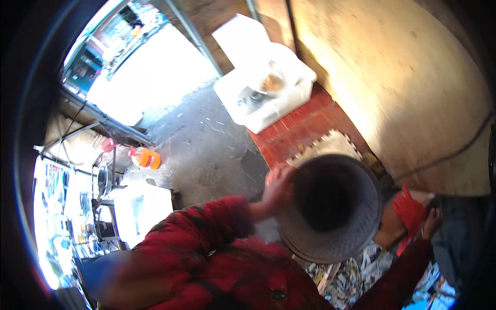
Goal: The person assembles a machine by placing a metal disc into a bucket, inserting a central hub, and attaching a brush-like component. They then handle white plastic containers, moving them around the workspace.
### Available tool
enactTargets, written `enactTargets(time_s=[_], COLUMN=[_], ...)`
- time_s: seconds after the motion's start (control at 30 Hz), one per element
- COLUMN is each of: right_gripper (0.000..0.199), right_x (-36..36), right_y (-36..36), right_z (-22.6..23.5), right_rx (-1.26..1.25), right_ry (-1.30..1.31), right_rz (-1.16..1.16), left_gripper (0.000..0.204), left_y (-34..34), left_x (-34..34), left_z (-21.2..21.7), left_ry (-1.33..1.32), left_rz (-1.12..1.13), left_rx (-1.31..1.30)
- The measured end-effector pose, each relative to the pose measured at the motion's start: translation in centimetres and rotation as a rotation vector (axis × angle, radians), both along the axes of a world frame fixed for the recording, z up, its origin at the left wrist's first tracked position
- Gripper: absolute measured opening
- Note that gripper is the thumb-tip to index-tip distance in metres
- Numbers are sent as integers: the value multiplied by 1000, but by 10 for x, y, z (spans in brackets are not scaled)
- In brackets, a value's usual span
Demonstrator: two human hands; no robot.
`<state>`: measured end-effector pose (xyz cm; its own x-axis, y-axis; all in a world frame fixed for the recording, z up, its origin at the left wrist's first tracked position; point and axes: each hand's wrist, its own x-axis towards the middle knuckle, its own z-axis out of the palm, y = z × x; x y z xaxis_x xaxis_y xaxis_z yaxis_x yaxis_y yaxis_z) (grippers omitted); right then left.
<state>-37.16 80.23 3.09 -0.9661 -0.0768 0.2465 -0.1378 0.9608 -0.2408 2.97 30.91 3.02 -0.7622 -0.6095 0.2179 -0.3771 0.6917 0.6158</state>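
The work in hand appears to be the handling of a dark bucket (356, 230), whose round mouth faces the camera between the person's two arms, above a heap of mixed scrap (343, 281). The left hand (279, 188) is at the near-left side of the rim and seems to grasp it, though blur hides how the fingers close. The right hand (433, 223) is well apart from the bucket, beyond its right side, just beside a red glove (409, 211); whether it grips that glove or only touches it, one cannot tell. What lies inside the bucket is lost in shadow, and its base is hidden, so its support is unclear. Beyond the rim, a pale piece with a notched edge (330, 146) lies on a red board (287, 137), with an open white box (279, 114) at the board's far end. The step looks like steadying the bucket one-handed while the other hand deals with the glove. Any next move of the bucket would call for a sure hold on the rim, and probably a second hand opposite.
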Motion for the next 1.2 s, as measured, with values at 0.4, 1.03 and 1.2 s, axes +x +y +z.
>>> enactTargets(time_s=[0.4, 1.03, 1.2], right_gripper=[25, 58, 75], right_x=[142, 219, 133], right_y=[-367, -932, -991], right_z=[185, -173, -265], right_rx=[-13, -1620, -1685], right_ry=[-337, -1875, -1475], right_rz=[480, -6, -454], left_gripper=[64, 39, 35], left_y=[-127, -535, -606], left_x=[36, 195, 212], left_z=[-27, -115, -124], left_ry=[-81, -353, -256], left_rz=[-473, 118, 340], left_rx=[399, 870, 894])
